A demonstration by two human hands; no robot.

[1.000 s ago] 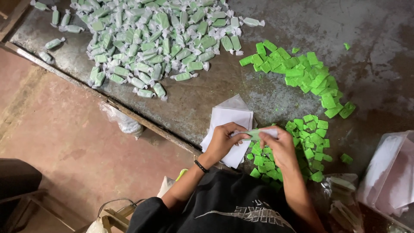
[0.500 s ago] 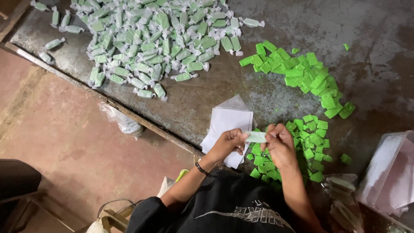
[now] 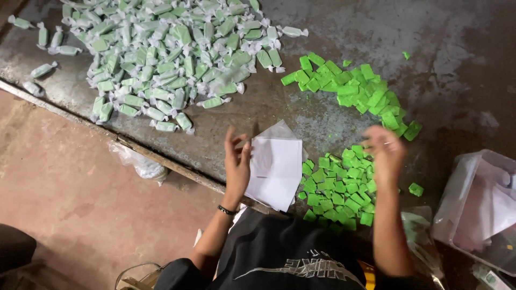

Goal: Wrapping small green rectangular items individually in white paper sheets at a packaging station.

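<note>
The left hand (image 3: 237,161) stands edge-up with its grip loosely open and holding nothing, its fingers just touching the left edge of the stack of white paper squares (image 3: 277,169) that lies on the grey desk (image 3: 349,27). The right hand (image 3: 385,151) is blurred, so I cannot tell how far its grip is open; it hangs over the near heap of bare green blocks (image 3: 338,185). Beyond the left grip lies the pile of wrapped green pieces (image 3: 161,53), and beyond the right a second heap of bare green blocks (image 3: 352,88).
</note>
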